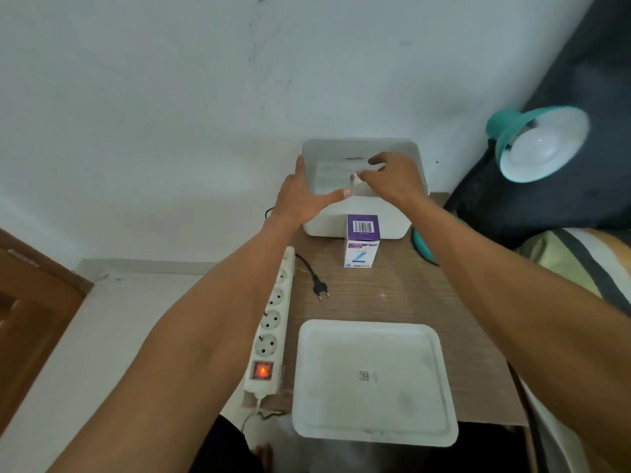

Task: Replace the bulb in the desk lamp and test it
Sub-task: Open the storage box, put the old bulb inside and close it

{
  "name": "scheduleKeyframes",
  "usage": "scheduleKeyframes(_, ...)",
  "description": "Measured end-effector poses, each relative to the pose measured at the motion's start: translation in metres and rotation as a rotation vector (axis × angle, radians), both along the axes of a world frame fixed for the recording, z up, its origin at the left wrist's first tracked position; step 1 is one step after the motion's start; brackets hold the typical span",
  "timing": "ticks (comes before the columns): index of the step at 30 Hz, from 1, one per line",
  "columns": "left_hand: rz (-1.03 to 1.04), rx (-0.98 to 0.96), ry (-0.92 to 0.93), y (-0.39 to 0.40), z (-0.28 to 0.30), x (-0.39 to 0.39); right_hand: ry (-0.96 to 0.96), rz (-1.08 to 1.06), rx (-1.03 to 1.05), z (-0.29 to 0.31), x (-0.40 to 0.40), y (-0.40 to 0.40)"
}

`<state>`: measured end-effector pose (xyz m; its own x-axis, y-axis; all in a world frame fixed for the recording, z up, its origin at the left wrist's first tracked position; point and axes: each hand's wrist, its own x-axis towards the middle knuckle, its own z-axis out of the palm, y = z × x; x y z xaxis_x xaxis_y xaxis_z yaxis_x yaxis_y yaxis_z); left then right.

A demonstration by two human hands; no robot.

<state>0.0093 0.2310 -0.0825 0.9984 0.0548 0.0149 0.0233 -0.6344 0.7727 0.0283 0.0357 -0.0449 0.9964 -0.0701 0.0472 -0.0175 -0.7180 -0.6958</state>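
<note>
A white open box (358, 220) stands at the far end of the small wooden table (392, 295). My left hand (304, 196) grips its left rim, thumb along the near wall. My right hand (392, 179) reaches into the box and holds a bulb (356, 179) whose metal base shows at my fingertips. A purple and white bulb carton (362, 240) stands in front of the box. The teal desk lamp (539, 141) at the right has a white bulb in its shade. The lamp's black plug (321, 289) lies unplugged on the table.
A white power strip (273, 322) with a lit red switch (263, 371) lies along the table's left edge. The box's white lid (374, 382) lies at the near end. A bed with dark and striped bedding (580, 261) is at the right, a wall behind.
</note>
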Motion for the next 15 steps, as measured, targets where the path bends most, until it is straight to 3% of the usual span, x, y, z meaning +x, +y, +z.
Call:
scheduleKeyframes(9,0.164,-0.130,-0.065,-0.005,0.000,-0.092,-0.235,-0.155,0.201,0.009,-0.100,-0.023)
scheduleKeyframes(15,0.158,-0.049,0.067,-0.008,-0.040,-0.195,-0.071,-0.186,0.123,-0.045,-0.191,-0.040)
